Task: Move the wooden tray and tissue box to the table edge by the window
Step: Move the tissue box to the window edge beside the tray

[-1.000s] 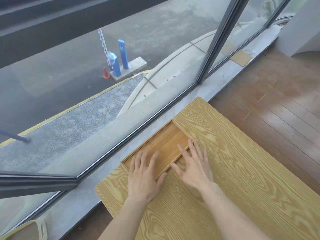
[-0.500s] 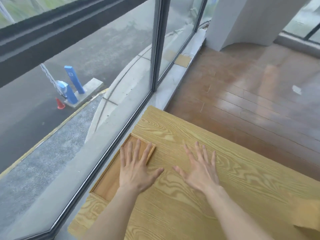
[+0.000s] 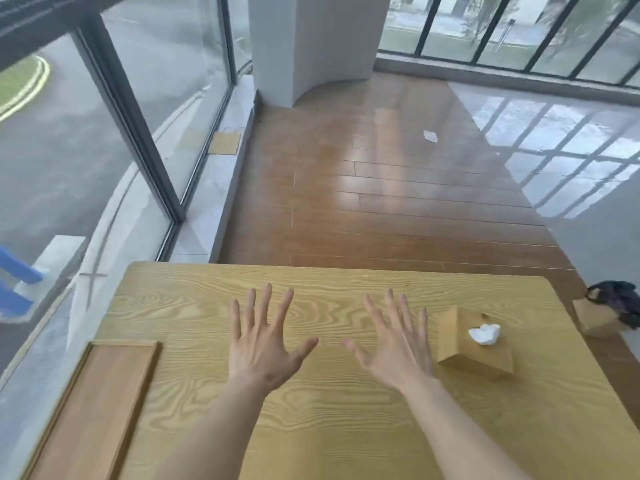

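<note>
The shallow wooden tray (image 3: 93, 407) lies flat along the left edge of the light wooden table (image 3: 332, 420), right beside the window. A wooden tissue box (image 3: 472, 344) with a white tissue sticking out of its top stands on the right part of the table. My left hand (image 3: 265, 344) hovers over the table's middle with fingers spread, holding nothing, well right of the tray. My right hand (image 3: 394, 344) is spread the same way, empty, just left of the tissue box and not touching it.
Floor-to-ceiling window glass (image 3: 69, 168) with a dark frame runs along the left. A brown paper bag with a dark item (image 3: 609, 311) sits on the floor past the table's right edge. Wooden floor (image 3: 381, 188) and a white pillar (image 3: 308, 43) lie ahead.
Both hands have left the tray and moved right, over the table's middle. My view has swung right, so the tray now sits at the lower left and the tissue box has come into sight.
</note>
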